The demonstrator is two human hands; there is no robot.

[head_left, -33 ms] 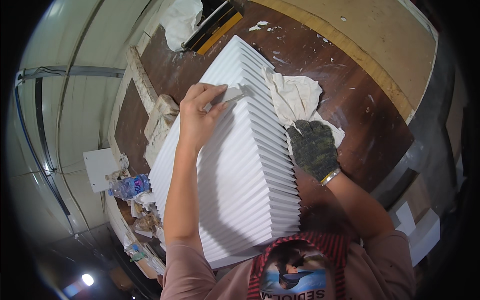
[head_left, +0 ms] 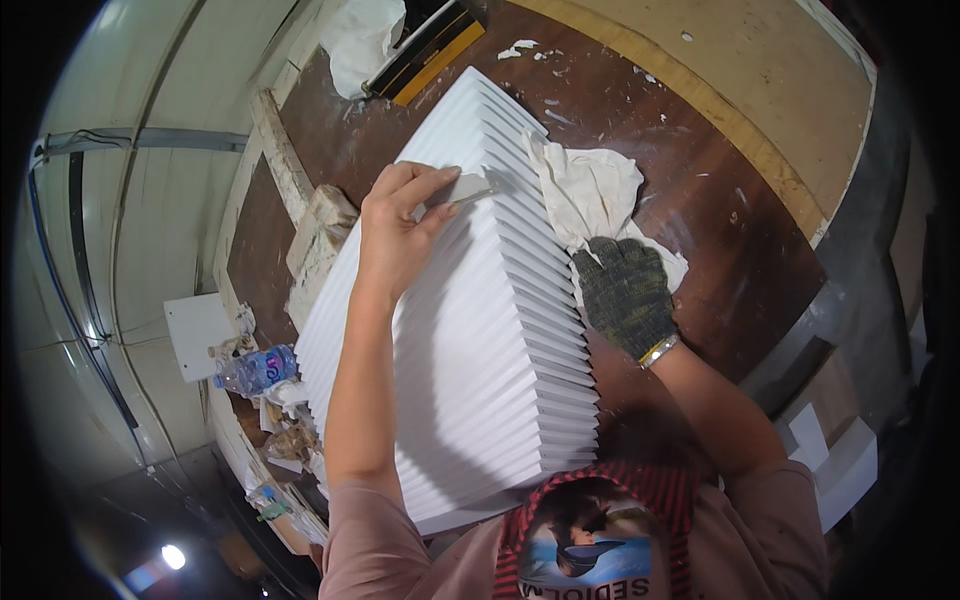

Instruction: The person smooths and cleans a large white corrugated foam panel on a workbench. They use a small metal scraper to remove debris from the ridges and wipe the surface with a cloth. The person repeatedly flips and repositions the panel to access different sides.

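A large white ribbed block, with parallel ridges and a zigzag edge along its right side, lies on the dark brown table. My bare left hand reaches over its upper part, thumb and fingers pinching a thin grey scraper blade. The blade's edge meets the ridges near the block's corner line. To the right, my right hand, in a dark green knitted glove, lies with fingers stretched out over the lower end of a crumpled white cloth. That cloth rests beside and against the block's zigzag edge.
A plastic bottle lies at the left among scraps and crumpled paper. A black and yellow box and a white bag stand at the far side. White flakes dot the brown table. A tan board lies at the upper right.
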